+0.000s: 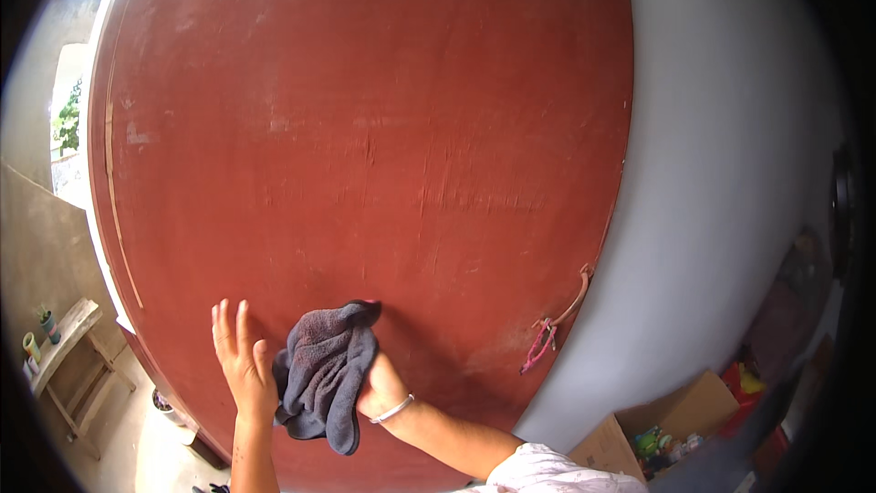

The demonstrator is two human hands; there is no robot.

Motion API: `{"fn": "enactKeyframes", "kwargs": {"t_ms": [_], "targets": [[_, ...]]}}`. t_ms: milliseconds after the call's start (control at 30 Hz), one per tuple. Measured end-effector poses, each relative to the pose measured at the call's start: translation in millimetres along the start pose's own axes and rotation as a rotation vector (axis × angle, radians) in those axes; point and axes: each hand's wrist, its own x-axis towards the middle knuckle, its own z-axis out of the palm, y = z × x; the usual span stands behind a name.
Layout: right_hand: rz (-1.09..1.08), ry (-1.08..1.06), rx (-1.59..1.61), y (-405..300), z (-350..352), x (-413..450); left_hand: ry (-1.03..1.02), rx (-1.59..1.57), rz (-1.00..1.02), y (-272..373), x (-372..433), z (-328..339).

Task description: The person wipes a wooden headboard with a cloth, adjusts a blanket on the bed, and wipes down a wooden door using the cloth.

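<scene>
A dark grey terry cloth [327, 370] hangs bunched in my right hand [380, 385], which wears a silver bangle at the wrist. The cloth covers most of that hand's fingers. My left hand [248, 370] is raised just left of the cloth, its fingers up and apart with nothing in them. Whether the left palm touches the cloth's edge, I cannot tell. Before both hands stands a large red-painted door [383, 150] with scuffs and wrinkled paint. Low on its right edge is a curved handle [582, 294] with a pink cord [538, 349] tied to it.
A pale wall [705, 150] adjoins the door on the right. An open cardboard box [602, 448] with small colourful items stands at lower right. Outside on the left are a wooden bench [65, 346] bearing small pots, and a potted plant [164, 405] near the door's foot.
</scene>
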Motion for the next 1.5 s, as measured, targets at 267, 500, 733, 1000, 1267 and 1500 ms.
{"fn": "enactKeyframes", "kwargs": {"t_ms": [267, 500, 733, 1000, 1267, 1500], "targets": [[0.044, 0.026, -0.069, 45, -21, -8, -0.076, -0.059, 0.275, 9, -43, 12], [0.069, -0.032, 0.052, -9, 11, -15, 0.002, -0.626, -0.332, 12, -66, 2], [0.274, -0.073, 0.23, 14, 28, -35, -0.194, -0.914, -0.72, 19, -93, -10], [0.579, 0.013, 0.237, 66, -10, -56, -0.311, -1.345, -1.212, -4, -156, -72], [0.732, 0.053, 0.003, 125, -45, -78, 0.196, -1.155, -1.248, -13, -193, -163], [0.373, -0.586, -1.334, 237, -18, -113, 0.271, -0.749, -1.178, -28, -263, -254]]}}
